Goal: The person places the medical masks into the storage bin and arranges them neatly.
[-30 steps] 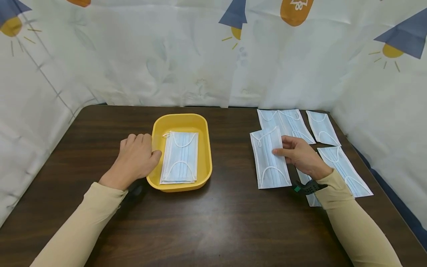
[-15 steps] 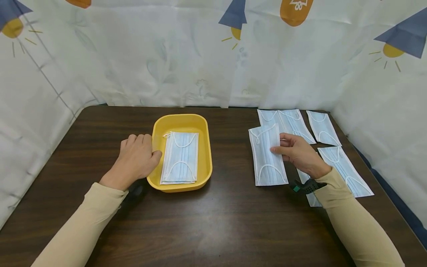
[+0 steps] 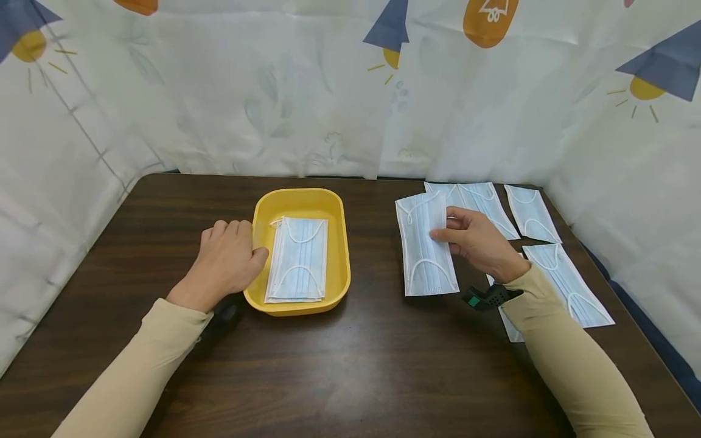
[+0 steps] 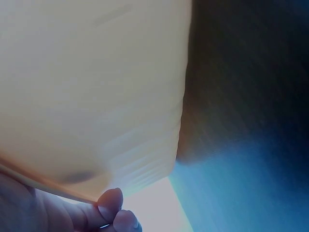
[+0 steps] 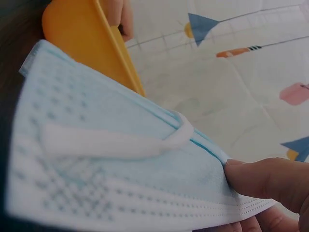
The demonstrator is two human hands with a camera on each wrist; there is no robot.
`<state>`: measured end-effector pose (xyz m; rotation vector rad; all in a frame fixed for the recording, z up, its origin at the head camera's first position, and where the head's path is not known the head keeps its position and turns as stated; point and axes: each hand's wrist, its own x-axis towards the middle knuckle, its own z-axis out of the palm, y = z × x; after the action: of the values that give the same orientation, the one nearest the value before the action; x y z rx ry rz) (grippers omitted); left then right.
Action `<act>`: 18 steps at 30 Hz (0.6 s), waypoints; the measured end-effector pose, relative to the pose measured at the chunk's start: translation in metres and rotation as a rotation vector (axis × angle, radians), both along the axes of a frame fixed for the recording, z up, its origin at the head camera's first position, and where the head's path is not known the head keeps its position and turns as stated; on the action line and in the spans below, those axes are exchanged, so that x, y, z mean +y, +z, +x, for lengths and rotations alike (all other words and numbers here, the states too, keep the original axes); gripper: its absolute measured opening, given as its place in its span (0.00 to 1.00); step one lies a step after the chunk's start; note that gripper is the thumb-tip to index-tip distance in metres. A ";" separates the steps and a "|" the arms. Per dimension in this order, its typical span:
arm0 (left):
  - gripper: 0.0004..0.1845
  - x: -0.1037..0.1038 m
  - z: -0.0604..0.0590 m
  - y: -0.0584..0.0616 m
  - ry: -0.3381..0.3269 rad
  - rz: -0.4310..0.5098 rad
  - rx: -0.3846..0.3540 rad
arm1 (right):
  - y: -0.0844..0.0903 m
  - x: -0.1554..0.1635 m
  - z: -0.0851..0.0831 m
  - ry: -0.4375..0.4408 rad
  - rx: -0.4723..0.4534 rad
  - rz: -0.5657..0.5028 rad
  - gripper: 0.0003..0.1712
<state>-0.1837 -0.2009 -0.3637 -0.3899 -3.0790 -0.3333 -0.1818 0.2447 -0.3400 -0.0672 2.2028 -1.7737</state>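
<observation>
Dark wooden table [image 3: 350, 365], backed on 3 sides by a white printed curtain [image 3: 274, 91]. Toward the left of centre on the table stands a yellow tray [image 3: 300, 204], rectangular with rounded corners; within it lies a flat stack of face masks [image 3: 298, 258], pale blue with white ear loops, long edges running away from the viewer.

Right side of the table: loose masks [image 3: 566, 280] lie flat in a scattered group near the far right corner, some overlapping; at least 4 are visible.

Held mask [image 3: 424, 246]: a single pale blue mask, clear of the loose group and between it and the tray, well apart from the tray. In the right wrist view its pleats and white ear loop [image 5: 116, 145] are seen close up, with the tray's orange-yellow wall behind.

Right hand [image 3: 473, 240]: thumb and fingers curled and pinched on the right long edge of the held mask; the thumb [image 5: 265, 179] presses on its upper face.

Left hand [image 3: 227, 261]: rests on the table against the tray's left wall, fingers loosely curled together, thumb touching the rim. In the left wrist view, fingertips [image 4: 113, 205] lie at the blurred tray edge.
</observation>
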 end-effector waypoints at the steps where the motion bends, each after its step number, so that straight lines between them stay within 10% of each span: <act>1: 0.19 0.000 0.000 0.000 0.001 -0.001 -0.002 | 0.001 -0.003 -0.001 0.000 0.001 -0.010 0.24; 18: 0.17 -0.001 0.001 -0.001 -0.001 0.000 0.017 | 0.013 -0.045 -0.016 0.037 0.019 -0.158 0.29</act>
<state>-0.1830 -0.2017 -0.3651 -0.3929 -3.0625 -0.3284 -0.1982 0.1993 -0.3273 -0.1595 2.0565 -1.9309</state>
